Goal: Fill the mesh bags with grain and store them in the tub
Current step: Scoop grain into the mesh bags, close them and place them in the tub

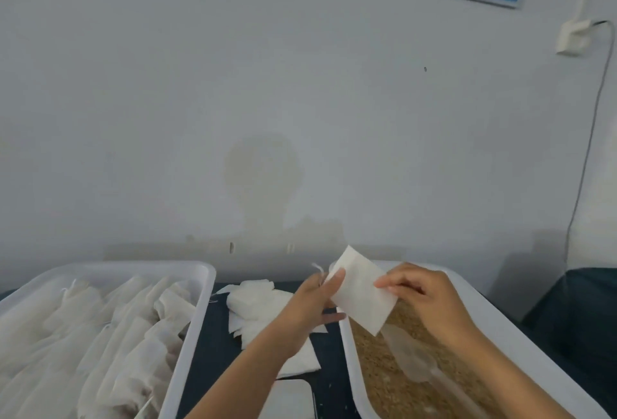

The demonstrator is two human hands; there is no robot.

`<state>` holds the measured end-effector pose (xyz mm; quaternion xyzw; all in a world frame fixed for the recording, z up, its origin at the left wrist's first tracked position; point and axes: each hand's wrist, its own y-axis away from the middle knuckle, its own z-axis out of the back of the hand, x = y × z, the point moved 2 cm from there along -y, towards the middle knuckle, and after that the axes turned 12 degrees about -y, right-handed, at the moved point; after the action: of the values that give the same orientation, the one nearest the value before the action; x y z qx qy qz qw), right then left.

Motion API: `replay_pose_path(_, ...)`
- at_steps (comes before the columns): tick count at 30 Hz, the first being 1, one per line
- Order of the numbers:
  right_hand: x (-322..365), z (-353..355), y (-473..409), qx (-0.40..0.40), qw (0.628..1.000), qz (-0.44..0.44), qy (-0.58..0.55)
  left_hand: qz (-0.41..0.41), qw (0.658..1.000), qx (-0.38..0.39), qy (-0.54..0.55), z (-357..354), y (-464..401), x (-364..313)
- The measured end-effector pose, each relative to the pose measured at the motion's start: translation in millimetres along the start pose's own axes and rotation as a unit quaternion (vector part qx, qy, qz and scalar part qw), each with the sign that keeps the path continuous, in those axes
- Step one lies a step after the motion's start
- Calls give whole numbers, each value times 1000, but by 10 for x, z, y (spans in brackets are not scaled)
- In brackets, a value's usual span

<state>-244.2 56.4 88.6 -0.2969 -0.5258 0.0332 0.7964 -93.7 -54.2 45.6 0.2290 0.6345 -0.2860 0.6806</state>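
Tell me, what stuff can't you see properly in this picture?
- Head view: the clear scoop lying in the grain tub is see-through and blurry, so its shape is unclear.
- The flat white thing between the tubs is cut off by the bottom edge.
- The pile of empty bags is partly hidden by the left hand.
- The held bag looks flat; its opening isn't visible.

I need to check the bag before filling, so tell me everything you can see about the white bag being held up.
The mesh bag is a flat, empty-looking rectangle of thin white fabric, tilted, held above the near end of the grain tub. The left hand pinches its left edge, where a drawstring sticks out; the right hand pinches its right edge.
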Motion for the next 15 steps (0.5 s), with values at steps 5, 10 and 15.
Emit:
replay_pose_path(5,-376,457,164,-53,991,-100,-77,1,1000,0,24,-528,-157,-10)
replay_pose_path(10,-734,609,291,-75,975,-199,-64,0,999,10,-38,-860,-234,110)
replay_pose_path(15,-811,480,399,-78,984,-159,24,-29,990,27,-135,-992,-270,251)
